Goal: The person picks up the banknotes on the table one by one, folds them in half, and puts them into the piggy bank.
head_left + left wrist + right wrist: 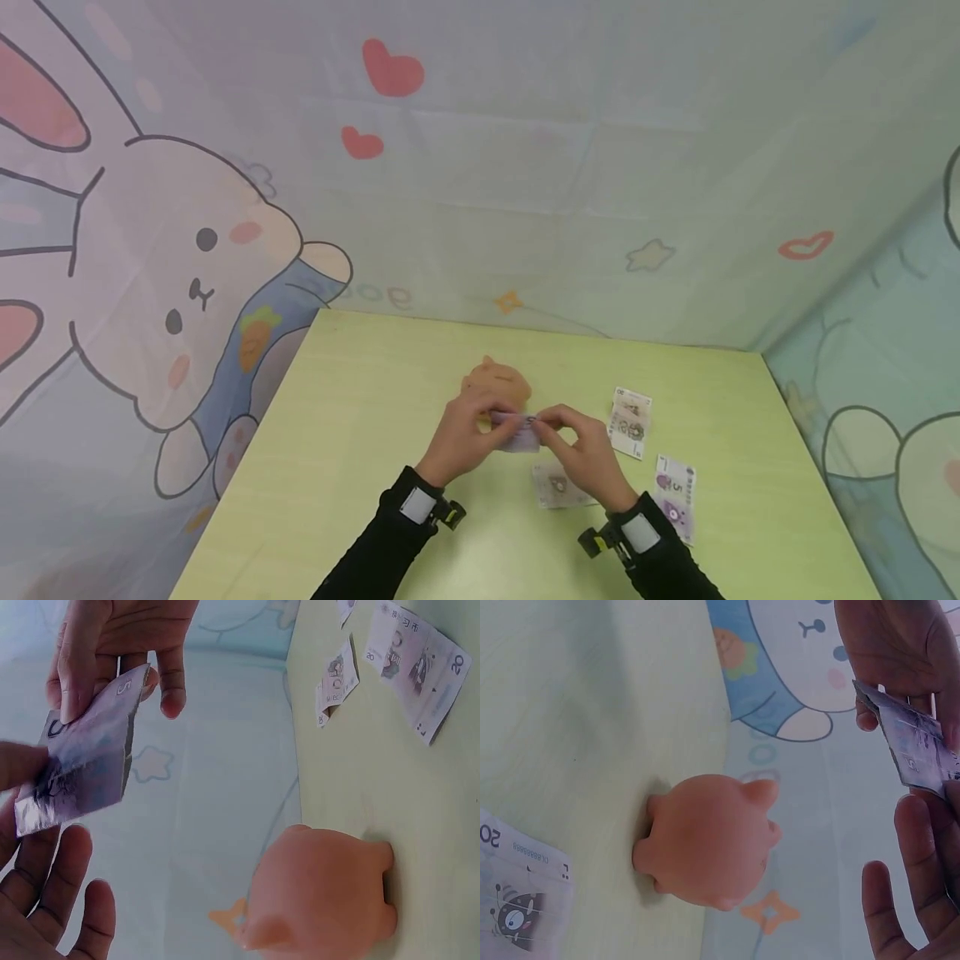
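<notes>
Between both hands is a folded purple play banknote (pixel 519 439), held up off the table. My left hand (pixel 463 433) pinches its left end between thumb and fingers, and my right hand (pixel 588 457) pinches the right end. The left wrist view shows the folded banknote (pixel 90 754) with a 5 printed on it and its layers slightly apart at the edge. Just beyond the hands stands an orange piggy bank (pixel 498 381), upright on its feet in the right wrist view (pixel 705 840). Its top slot cannot be made out.
A 20 note (pixel 630 422) lies flat right of the hands, with a purple 5 note (pixel 677 496) nearer the right sleeve. Another pale note (pixel 558 486) lies partly hidden below the right hand. A printed cloth backdrop (pixel 525 183) rises behind the yellow-green table (pixel 360 400).
</notes>
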`<state>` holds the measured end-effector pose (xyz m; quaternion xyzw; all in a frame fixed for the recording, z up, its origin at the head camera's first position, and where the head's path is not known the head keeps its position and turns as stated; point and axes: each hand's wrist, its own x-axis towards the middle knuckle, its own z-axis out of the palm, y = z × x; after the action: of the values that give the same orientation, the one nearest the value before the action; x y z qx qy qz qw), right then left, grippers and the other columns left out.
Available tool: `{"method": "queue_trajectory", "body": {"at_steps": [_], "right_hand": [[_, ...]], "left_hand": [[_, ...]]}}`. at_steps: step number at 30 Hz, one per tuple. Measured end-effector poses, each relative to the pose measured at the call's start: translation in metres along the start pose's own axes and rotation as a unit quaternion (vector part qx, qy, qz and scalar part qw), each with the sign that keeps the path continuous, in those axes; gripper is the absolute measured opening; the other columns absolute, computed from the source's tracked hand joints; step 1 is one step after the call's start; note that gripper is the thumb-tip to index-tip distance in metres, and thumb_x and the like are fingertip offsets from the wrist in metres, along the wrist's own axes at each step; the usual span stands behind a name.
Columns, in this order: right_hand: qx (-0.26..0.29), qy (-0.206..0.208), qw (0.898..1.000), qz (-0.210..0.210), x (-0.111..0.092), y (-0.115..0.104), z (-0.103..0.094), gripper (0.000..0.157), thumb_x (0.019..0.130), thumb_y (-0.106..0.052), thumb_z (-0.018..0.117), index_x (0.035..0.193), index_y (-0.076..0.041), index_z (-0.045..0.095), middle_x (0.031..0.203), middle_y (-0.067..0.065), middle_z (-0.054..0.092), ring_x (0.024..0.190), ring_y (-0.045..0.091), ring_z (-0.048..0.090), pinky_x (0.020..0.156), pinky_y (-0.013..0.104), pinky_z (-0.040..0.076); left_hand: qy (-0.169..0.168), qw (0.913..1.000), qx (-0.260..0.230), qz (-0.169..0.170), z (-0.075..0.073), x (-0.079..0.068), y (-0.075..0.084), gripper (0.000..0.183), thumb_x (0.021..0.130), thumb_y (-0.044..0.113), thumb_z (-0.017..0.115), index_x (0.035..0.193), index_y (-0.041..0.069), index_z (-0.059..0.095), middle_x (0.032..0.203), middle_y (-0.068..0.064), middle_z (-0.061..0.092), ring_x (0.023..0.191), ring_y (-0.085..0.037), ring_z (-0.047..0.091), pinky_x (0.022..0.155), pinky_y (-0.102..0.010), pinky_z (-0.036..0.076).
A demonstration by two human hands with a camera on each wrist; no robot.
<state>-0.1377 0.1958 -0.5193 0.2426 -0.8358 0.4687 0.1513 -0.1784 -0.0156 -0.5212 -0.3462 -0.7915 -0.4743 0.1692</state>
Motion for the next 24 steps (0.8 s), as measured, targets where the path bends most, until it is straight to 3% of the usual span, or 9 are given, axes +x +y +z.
{"method": "queue_trajectory", "body": {"at_steps": [7,11,16,24], "right_hand": [[0.000,0.010,1.000,-0.002,0.000,0.001,0.000,0.011,0.093,-0.010,0.064,0.101,-0.016,0.068,0.088,-0.005,0.070,0.081,0.008,0.063,0.072,0.022,0.049],[-0.002,0.021,1.000,-0.001,0.001,0.000,0.001,0.012,0.091,-0.005,0.065,0.100,-0.012,0.069,0.084,-0.001,0.070,0.075,0.011,0.064,0.070,0.022,0.049],[0.006,0.019,1.000,0.012,0.003,-0.020,-0.003,0.010,0.090,-0.001,0.064,0.098,-0.005,0.068,0.082,0.005,0.071,0.072,0.018,0.064,0.069,0.022,0.048],[0.013,0.026,0.999,0.037,0.005,-0.036,-0.008,0.007,0.091,-0.004,0.064,0.097,-0.004,0.068,0.084,0.008,0.070,0.073,0.025,0.065,0.070,0.023,0.049]], "left_hand": [[0.021,0.9998,-0.004,-0.002,0.001,-0.002,-0.004,0.009,0.089,0.029,0.070,0.090,0.020,0.069,0.094,0.010,0.066,0.086,-0.005,0.060,0.071,-0.025,0.052],[0.041,0.9983,-0.033,-0.022,-0.001,-0.005,-0.003,0.010,0.087,0.028,0.072,0.091,0.019,0.070,0.092,0.009,0.067,0.083,-0.006,0.061,0.069,-0.029,0.054],[0.053,0.9959,-0.046,-0.057,0.000,-0.009,-0.004,0.011,0.088,0.030,0.070,0.093,0.021,0.069,0.090,0.011,0.065,0.081,-0.005,0.059,0.068,-0.038,0.055],[0.075,0.9937,-0.039,-0.074,0.002,-0.016,-0.003,0.013,0.088,0.033,0.070,0.090,0.021,0.068,0.086,0.010,0.063,0.079,-0.007,0.057,0.067,-0.036,0.053]]}}
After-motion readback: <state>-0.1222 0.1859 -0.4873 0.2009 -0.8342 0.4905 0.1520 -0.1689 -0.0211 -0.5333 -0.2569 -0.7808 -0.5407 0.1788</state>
